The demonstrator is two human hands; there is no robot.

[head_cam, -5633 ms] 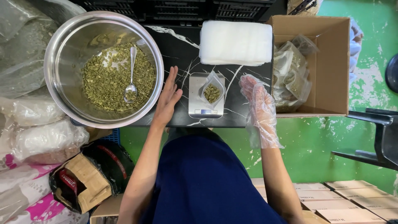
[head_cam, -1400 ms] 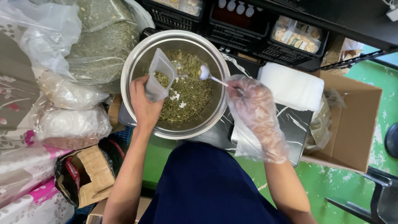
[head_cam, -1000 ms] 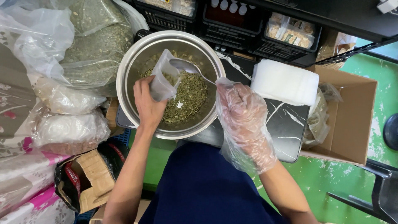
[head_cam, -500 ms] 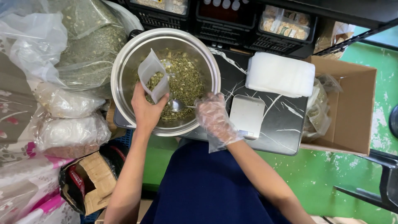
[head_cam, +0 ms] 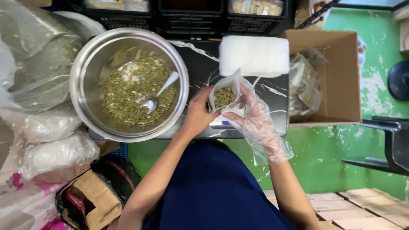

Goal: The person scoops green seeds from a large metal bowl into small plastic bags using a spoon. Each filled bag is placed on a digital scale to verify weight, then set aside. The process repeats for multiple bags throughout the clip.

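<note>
A small clear plastic pouch (head_cam: 226,94) with greenish dried bits inside is held between both hands over a small scale (head_cam: 222,124) on the dark marbled counter (head_cam: 200,64). My left hand (head_cam: 198,113) is bare and grips the pouch's left side. My right hand (head_cam: 255,121) wears a loose clear plastic glove and holds the pouch's right side. Left of them stands a big steel bowl (head_cam: 85,76) of the same dried bits, with a metal spoon (head_cam: 158,93) lying in it.
A stack of white pouches (head_cam: 254,55) lies behind the scale. An open cardboard box (head_cam: 341,76) at the right holds filled bags (head_cam: 303,85). Bulging plastic sacks (head_cam: 47,127) crowd the left. Black crates (head_cam: 191,12) line the back. Green floor lies to the right.
Both hands carried the pouch from over the bowl to over the scale. The spoon left my right hand and now lies in the bowl; my right hand took hold of the pouch.
</note>
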